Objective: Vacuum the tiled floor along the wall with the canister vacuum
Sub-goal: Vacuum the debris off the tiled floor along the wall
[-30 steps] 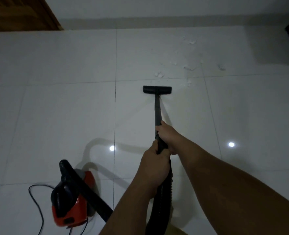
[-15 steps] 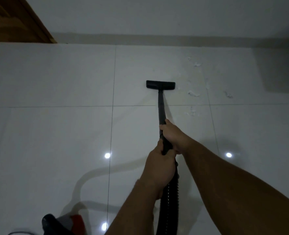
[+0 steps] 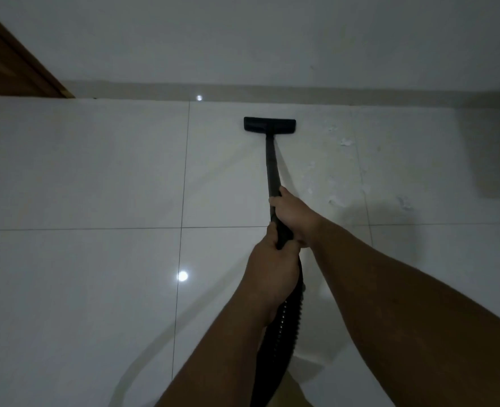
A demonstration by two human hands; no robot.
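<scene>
White tiled floor [image 3: 81, 171]: both hands, left [image 3: 273, 270] and right [image 3: 294, 214], grasp wand [image 3: 272, 168], nozzle [image 3: 269, 125] ahead.

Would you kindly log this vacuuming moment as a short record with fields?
tool: vacuum wand, black, with ribbed hose trailing toward the camera
left hand: left hand grips the wand's lower end
right hand: right hand grips the wand just above the left
floor head: floor nozzle flat on the tiled floor, short of the baseboard
debris: white scraps to the nozzle's right, not under it
</scene>
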